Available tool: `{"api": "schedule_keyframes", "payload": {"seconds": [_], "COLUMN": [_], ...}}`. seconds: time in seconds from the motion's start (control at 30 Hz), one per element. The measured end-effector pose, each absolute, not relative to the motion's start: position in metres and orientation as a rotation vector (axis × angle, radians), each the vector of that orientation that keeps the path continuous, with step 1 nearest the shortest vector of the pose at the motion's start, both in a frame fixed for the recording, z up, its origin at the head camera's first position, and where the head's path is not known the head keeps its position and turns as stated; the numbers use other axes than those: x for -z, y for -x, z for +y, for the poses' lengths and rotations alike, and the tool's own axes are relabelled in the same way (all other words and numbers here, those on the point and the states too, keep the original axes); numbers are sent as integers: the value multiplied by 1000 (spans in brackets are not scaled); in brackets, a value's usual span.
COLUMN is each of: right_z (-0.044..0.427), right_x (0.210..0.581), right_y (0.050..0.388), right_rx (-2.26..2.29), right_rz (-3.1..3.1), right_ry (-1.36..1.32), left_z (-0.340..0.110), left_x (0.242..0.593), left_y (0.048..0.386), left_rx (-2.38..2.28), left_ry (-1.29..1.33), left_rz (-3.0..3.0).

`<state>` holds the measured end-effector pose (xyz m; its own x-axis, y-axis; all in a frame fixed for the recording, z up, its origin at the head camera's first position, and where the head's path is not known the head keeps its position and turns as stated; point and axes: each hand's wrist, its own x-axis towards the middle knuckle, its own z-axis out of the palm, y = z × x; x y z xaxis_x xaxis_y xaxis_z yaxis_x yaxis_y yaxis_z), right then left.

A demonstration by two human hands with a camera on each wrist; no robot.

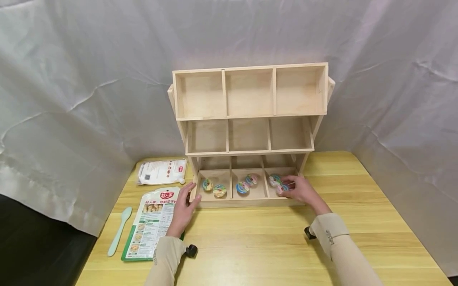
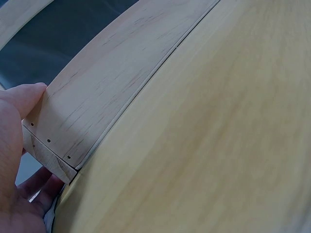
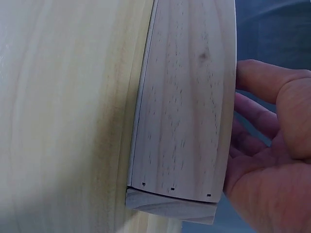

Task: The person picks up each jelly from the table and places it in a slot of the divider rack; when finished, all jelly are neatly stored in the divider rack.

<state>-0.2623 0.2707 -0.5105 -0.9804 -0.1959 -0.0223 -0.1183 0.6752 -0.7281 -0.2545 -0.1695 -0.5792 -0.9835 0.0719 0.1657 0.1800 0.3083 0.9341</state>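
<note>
A three-tier wooden rack stands on the table. At its lower left corner, my left hand holds the wood, thumb on the front board and fingers by the side. My right hand reaches over the front board into the bottom right compartment, fingertips at a small pink-topped jelly cup; the board hides the cup in the right wrist view. Beside it lies a green-topped jelly cup. The bottom middle compartment has two cups, and the bottom left two yellowish cups.
A printed food pouch lies by my left forearm, with a pale green spoon to its left. Behind the pouch is a white spouted packet. Grey cloth hangs around the back and sides of the table.
</note>
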Motion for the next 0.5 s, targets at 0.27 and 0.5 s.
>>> {"api": "schedule_keyframes", "payload": {"seconds": [0.27,0.5], "right_z": [273,271], "right_x": [509,509], "right_y": [262,260], "right_rx": [1232,1210], "right_rz": [2750,2762], "right_ry": [314,303], "left_z": [-169,-169], "left_x": [578,577], "left_y": [255,253], "left_rx": [1777,1760], "left_ry": [237,237], "left_rz": [-2469,-2478]}}
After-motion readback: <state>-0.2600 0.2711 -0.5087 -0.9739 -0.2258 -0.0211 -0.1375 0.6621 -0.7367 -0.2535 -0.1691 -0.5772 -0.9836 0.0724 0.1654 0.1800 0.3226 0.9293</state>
